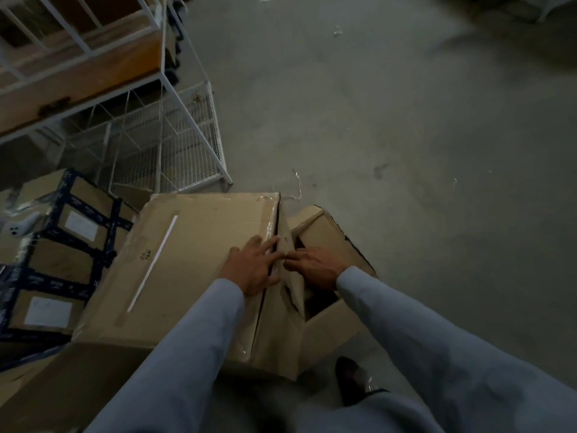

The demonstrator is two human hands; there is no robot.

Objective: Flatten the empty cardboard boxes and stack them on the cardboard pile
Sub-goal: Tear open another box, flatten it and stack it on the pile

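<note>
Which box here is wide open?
The small box by the right hand: flaps apart, dark inside showing. The large box shows only a slit; the blue-taped boxes are sealed.

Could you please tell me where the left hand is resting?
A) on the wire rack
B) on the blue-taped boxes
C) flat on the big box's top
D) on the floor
C: the left hand lies, fingers spread, on top of the big box.

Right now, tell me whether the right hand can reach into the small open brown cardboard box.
Probably yes: the right hand is just above the open cardboard box, whose flaps stand apart; nothing covers the dark opening.
</note>
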